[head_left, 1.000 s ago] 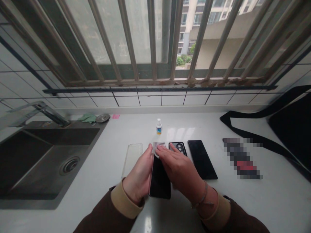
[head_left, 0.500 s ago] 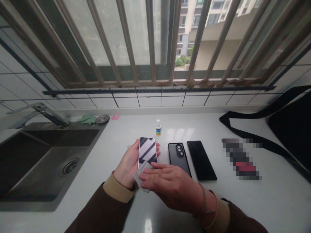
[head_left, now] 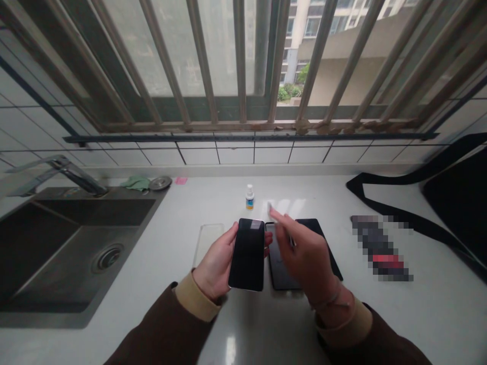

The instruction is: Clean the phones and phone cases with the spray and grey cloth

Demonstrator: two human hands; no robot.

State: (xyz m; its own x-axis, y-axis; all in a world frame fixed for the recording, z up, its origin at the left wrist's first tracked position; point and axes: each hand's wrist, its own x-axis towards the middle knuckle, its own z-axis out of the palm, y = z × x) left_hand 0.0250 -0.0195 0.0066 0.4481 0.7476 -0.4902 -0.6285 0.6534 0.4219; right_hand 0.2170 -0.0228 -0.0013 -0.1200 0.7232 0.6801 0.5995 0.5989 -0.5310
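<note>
Cradling one black phone [head_left: 247, 255] in left fingers [head_left: 231, 236], right fingers [head_left: 278, 218] pinching one pale strip [head_left: 269, 207] over two phones [head_left: 280, 268]

No legible text is being shown anywhere in this view. A blue-and-orange label is being carried by the small white-capped bottle [head_left: 249, 197] on the desk [head_left: 426, 314], but its print is too small to be read. A pink sticky note [head_left: 181, 180] is being seen near the sink, with no marking that can be made out. A flat printed object [head_left: 380, 248] is being masked by coarse pixelation, though a red band still shows. No characters are being displayed on the dark screen of the black smartphone [head_left: 248, 254].
</note>
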